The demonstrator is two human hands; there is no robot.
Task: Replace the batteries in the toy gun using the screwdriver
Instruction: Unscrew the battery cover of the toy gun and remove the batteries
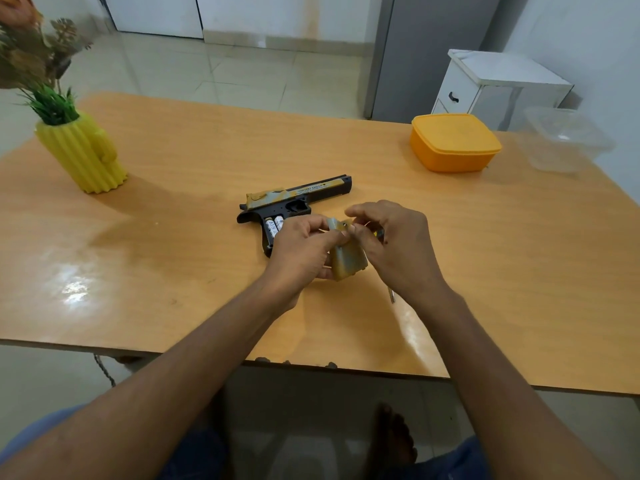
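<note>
1. The toy gun (294, 202) lay on its side on the surface (173, 237), grip compartment open, 2 batteries (274, 226) seated inside.
2. The left hand (304, 251) gripped the removed grip cover (346, 261); the right hand (398, 247) pinched at the cover's top edge — apparently at a small screw, too small to confirm.
3. The screwdriver (392, 295) lay largely hidden under the right hand.
4. Advice: park cover and screw together near the gun before lifting the batteries.
5. Surroundings — a yellow vase (83, 157), an orange box (453, 142) and a clear container (568, 140) stood well apart, obstructing nothing.
</note>
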